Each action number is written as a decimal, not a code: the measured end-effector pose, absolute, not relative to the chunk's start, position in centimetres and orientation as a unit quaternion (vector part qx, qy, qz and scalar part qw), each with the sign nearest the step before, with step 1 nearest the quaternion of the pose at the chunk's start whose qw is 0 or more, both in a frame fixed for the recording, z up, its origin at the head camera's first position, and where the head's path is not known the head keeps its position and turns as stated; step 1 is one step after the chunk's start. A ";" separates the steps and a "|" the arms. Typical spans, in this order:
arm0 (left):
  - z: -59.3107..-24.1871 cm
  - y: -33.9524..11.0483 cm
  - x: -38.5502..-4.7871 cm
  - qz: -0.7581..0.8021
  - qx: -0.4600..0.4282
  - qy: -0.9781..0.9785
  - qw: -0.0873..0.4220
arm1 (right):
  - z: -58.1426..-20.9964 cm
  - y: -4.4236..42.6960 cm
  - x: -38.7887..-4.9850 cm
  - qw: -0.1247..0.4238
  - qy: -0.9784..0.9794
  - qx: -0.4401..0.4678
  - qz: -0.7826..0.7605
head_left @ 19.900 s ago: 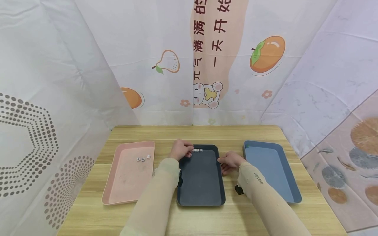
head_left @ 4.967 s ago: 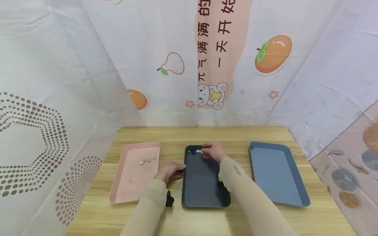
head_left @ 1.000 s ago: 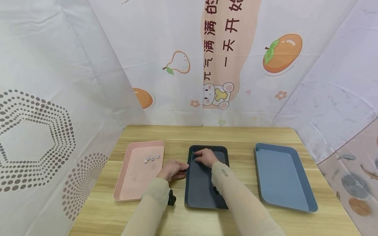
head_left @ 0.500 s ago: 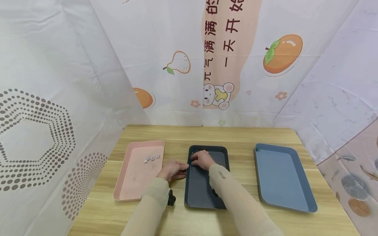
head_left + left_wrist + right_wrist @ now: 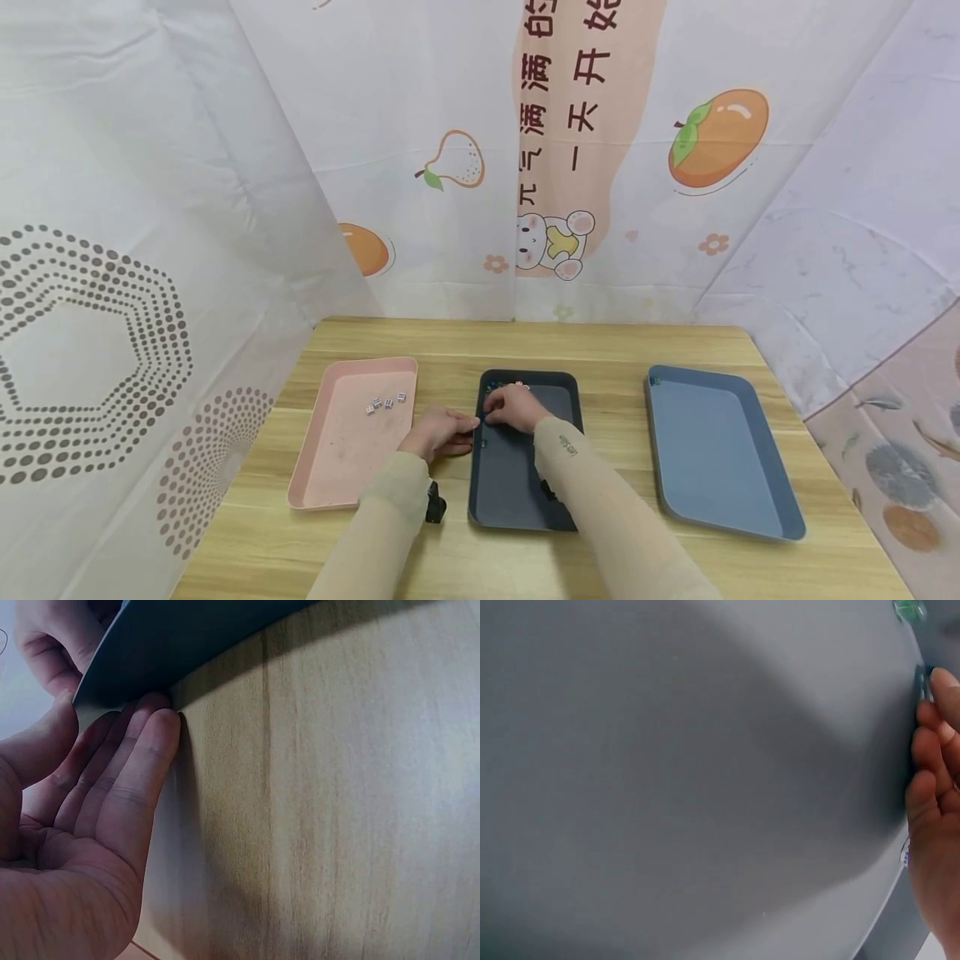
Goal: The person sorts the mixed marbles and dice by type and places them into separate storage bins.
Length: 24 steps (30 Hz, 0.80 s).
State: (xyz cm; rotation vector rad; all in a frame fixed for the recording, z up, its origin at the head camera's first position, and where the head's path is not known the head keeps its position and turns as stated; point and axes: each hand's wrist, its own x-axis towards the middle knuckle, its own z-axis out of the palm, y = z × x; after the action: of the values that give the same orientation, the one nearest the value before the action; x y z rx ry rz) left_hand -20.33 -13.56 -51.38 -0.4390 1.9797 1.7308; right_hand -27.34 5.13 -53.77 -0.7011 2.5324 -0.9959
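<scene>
My right hand (image 5: 513,407) pinches a small translucent blue die (image 5: 921,682) against the left wall inside the dark tray (image 5: 525,500). A green die (image 5: 909,609) lies along that same wall, a little nearer me. Behind the right hand, white dice (image 5: 519,385) and small green and blue ones (image 5: 491,387) sit at the tray's back edge, partly hidden. My left hand (image 5: 442,431) rests outside the tray on its left. In the left wrist view its thumb touches the rim, while its nearly straight fingers touch the outer wall.
A pink tray (image 5: 330,467) with several white dice (image 5: 387,403) stands on the left. On the right is a blue tray (image 5: 727,450) with a small green-blue piece (image 5: 656,381) in its back left corner. Wooden table (image 5: 600,350) shows between the trays.
My right hand has moved from the tray's back edge to its left wall, then slightly toward me. A green die now shows in front of it. The left hand has stayed at the rim lately.
</scene>
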 end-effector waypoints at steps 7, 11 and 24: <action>-51.8 -13.7 -20.6 0.633 -0.156 0.721 0.236 | -53.1 6.5 -27.2 0.199 0.860 -0.176 -0.435; -52.0 -13.8 -20.7 0.633 -0.154 0.722 0.232 | -52.6 7.1 -27.3 0.199 0.851 -0.147 -0.464; -52.1 -13.6 -20.6 0.630 -0.153 0.728 0.224 | -50.7 10.6 -27.9 0.173 0.843 -0.126 -0.493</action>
State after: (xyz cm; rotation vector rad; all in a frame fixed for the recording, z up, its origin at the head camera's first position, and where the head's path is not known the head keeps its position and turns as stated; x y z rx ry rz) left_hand -20.60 -13.57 -52.10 -0.4230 2.0073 1.7381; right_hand -27.90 10.61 -50.69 -0.3572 2.3927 -1.3984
